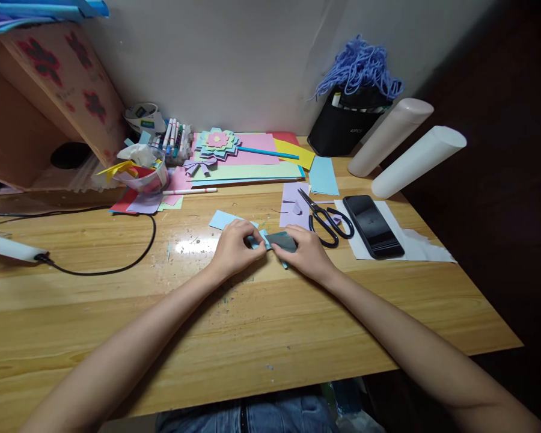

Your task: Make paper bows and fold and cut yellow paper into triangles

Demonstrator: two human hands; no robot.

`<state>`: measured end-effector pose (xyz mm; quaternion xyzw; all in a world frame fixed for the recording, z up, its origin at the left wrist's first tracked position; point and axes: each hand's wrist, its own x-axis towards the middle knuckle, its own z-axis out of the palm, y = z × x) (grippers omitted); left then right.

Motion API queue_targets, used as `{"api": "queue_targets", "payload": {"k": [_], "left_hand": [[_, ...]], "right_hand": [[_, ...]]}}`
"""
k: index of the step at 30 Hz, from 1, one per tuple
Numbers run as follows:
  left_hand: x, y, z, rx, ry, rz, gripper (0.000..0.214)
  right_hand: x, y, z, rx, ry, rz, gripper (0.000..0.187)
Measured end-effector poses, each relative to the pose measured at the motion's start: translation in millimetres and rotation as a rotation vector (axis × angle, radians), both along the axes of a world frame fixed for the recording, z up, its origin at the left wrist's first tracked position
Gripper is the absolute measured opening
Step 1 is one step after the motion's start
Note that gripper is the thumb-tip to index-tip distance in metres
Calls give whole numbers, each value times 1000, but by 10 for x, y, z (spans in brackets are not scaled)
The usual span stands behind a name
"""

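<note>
Over the middle of the table, my left hand (238, 245) pinches a small piece of light blue paper (264, 236) between thumb and fingers. My right hand (310, 255) is closed on the right side of the same small work, where a flat dark grey-blue part (283, 241) shows; whether this is the same paper in shade or a separate piece, I cannot tell. Both thumbs nearly meet. Behind my left fingers lies another light blue paper strip (229, 220). Black-handled scissors (327, 221) rest beyond my right hand, blades partly over a purple paper sheet (293, 195).
A black phone (373, 227) lies on white paper (421, 245) at right, near two white tubes (417, 161) and a black marker bag (340, 127). A layered paper flower (217, 143) lies on coloured sheets at the back. A scrap cup (155, 178) and a black cable (117, 272) are left.
</note>
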<state>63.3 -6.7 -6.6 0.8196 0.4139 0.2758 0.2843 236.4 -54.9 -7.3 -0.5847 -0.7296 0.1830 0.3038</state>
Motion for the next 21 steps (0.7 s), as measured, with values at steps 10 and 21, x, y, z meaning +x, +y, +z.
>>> {"api": "queue_targets", "payload": {"k": [10, 21], "left_hand": [[-110, 89, -14, 166, -241, 489, 20], [69, -267, 122, -848, -465, -184, 46]], "right_hand": [[136, -16, 54, 366, 36, 162, 12], [229, -74, 130, 868, -412, 182, 17]]}}
